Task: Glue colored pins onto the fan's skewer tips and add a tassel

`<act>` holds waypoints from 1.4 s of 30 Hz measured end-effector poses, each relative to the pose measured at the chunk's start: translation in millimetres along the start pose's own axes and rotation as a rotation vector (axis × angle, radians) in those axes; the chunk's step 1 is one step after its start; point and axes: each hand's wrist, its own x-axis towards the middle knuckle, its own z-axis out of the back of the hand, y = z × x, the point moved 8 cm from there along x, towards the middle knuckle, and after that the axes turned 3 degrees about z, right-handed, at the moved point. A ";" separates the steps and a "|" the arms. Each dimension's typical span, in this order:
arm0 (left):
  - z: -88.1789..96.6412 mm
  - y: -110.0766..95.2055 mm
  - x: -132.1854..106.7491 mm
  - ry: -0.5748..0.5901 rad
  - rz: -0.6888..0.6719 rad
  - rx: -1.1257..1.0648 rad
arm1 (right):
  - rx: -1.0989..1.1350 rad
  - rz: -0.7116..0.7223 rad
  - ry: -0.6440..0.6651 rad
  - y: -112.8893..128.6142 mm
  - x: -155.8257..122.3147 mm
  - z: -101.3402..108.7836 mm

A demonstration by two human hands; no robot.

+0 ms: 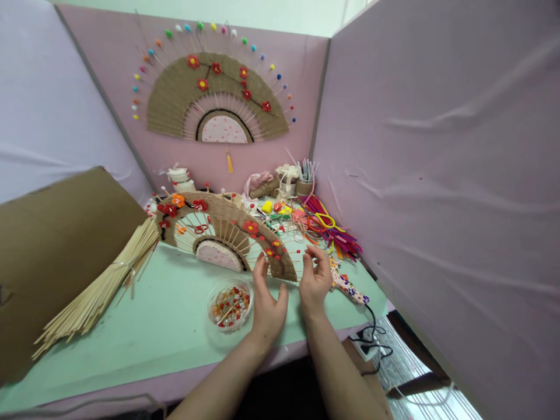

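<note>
Brown, flower-trimmed fan [228,207] meets the fingers at its right end, upright on the green table [161,309]. The left hand [265,306] parts thumb from fingers before it; contact is unclear. The right hand [315,284], beside that end, curls its fingers toward the thumb; whether they pinch anything cannot be told. In front of the fan sits a bead bowl [209,300]; to its right, a partly hidden floral-patterned tool [349,288]; behind it, a white bottle [180,179], base covered.

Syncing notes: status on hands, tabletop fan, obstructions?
Left hand open; right hand curled, grip unclear. Tabletop fan near both, red flowers on it. Bead bowl beside left hand; corded floral tool beside right.
</note>
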 end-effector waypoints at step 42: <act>51.8 -27.7 27.5 0.841 -0.225 1.239 | -0.372 0.080 0.257 21.7 -11.7 85.1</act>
